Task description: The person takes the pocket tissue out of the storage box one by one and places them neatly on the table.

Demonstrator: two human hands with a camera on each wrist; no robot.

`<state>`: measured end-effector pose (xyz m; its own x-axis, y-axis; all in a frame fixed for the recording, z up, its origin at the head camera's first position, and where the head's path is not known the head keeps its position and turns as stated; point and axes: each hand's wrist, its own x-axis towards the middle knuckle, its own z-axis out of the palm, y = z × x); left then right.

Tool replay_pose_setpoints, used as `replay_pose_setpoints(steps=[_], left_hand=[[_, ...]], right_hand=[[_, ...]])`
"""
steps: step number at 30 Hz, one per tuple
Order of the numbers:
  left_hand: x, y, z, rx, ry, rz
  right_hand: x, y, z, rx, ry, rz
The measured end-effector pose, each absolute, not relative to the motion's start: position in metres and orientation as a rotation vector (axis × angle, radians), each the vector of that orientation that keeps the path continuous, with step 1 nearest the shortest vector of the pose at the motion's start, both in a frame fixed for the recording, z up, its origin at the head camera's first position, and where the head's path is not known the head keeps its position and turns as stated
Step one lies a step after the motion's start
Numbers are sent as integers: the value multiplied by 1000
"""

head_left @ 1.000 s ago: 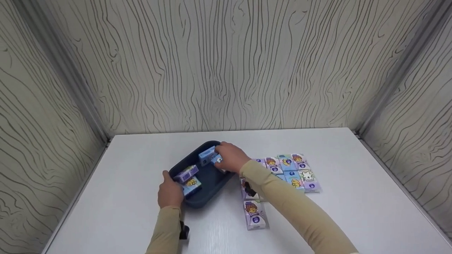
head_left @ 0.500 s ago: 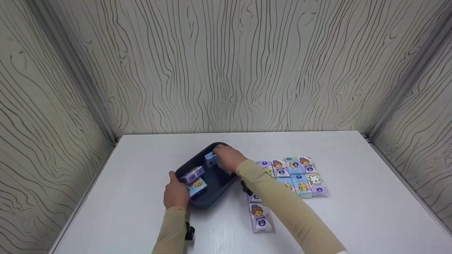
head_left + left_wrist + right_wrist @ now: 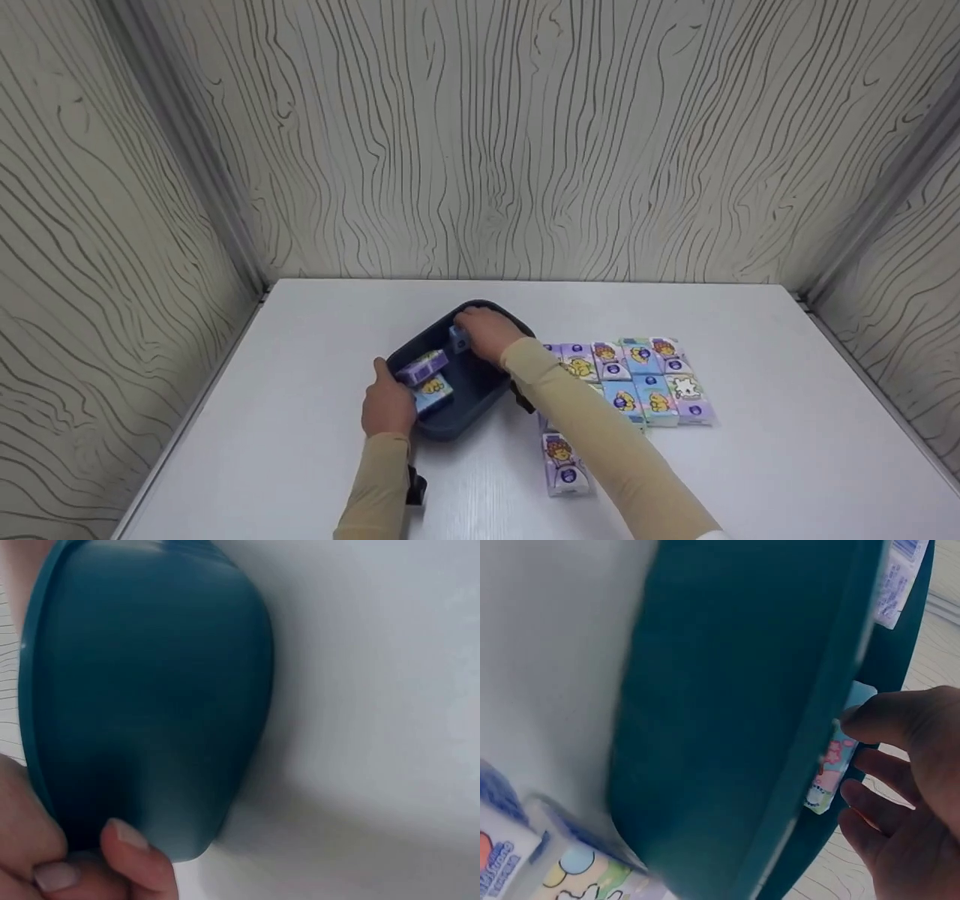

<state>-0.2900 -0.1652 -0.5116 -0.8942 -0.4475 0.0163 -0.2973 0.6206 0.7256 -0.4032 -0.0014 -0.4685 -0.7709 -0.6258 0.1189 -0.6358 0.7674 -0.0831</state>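
A dark blue tray sits on the white table. My left hand grips its near left rim; in the left wrist view my thumb and fingers press on the tray's outer wall. My right hand reaches into the far end of the tray and holds a light blue tissue packet. The right wrist view shows my right hand with its fingers round that packet just inside the tray's rim. A purple packet and a blue one lie in the tray.
Several tissue packets lie in rows on the table to the right of the tray. One more packet lies nearer me, under my right forearm. Patterned walls close in the table at the back and on both sides.
My right hand has pushed the blue packet a little deeper into the tray's far end. The left hand keeps its hold on the rim. The head view has shifted slightly.
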Motion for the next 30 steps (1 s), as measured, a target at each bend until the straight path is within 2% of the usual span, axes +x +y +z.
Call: replay_pose_setpoints(steps=[14, 21, 30], left_hand=[[-290, -165, -509, 626, -2658, -1147], [-290, -161, -509, 602, -2677, -1155], [-291, -168, -507, 613, -2691, -1151]], right_hand=[[-406, 7, -478, 1014, -2787, -146], [-402, 17, -470, 1034, -2860, -30], [-392, 32, -445, 1088, -2886, 434]])
